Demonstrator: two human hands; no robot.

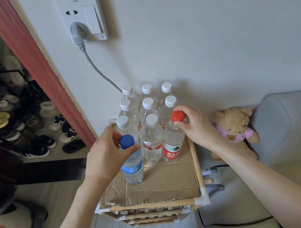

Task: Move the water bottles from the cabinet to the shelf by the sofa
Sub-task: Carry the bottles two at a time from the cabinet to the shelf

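Two hands grip caps – left [105,157] blue-capped bottle [132,162]; right [193,126] red-capped bottle [172,144]

Sofa [297,125] cut off at right edge.

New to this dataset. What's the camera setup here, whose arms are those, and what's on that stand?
There is no robot: a person wears one wide-angle camera on the head, looking forward and down at their own bare arms. The wooden shelf, lined with cardboard, stands against the wall beside a grey sofa. Eight white-capped water bottles stand on it in rows. The left hand grips the blue-capped bottle by its cap; the right hand grips the red-capped bottle the same way. Both bottles stand upright at the front of the group. A teddy bear leans against the sofa.
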